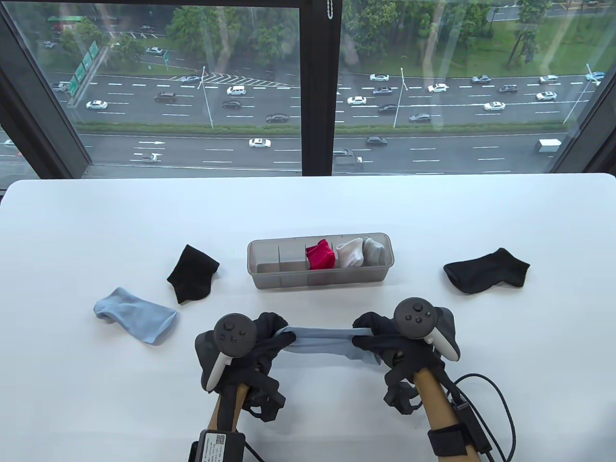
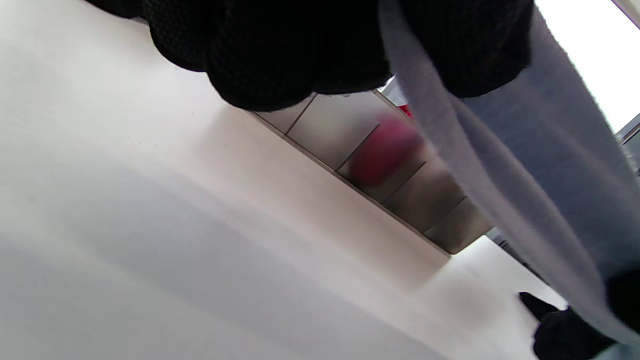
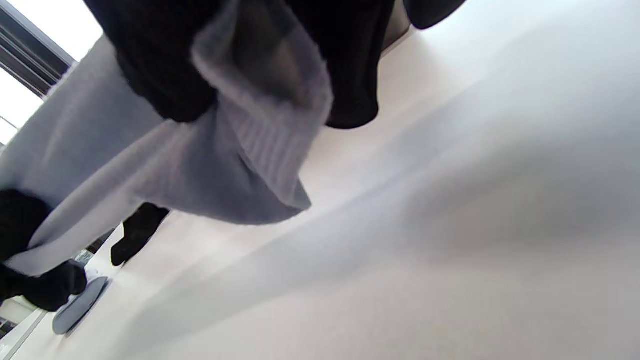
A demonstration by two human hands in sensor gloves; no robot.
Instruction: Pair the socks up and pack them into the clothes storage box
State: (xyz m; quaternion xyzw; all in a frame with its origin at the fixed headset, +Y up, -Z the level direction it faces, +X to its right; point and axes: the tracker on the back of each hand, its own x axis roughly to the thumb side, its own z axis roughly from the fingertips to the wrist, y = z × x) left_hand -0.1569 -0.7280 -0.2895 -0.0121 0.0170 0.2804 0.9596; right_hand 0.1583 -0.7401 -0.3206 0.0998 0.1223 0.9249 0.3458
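Two hands held one blue sock (image 1: 321, 340) stretched between them, the left hand (image 1: 260, 339) pinching one end, the right hand (image 1: 380, 337) the other. It looked soft, light and stretchy. Its mate (image 1: 135, 315) lay left of them, the box (image 1: 320, 279) just beyond.

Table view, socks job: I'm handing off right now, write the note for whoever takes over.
Left hand and right hand each grip one end of a light blue sock, stretched between them above the table.
Its match, the second light blue sock, lies at left, beside a black sock; the other black sock lies at right.
Storage box: red, white and grey socks packed in the right compartments; left compartments empty.
Left: pair and pack the blue, then the black.
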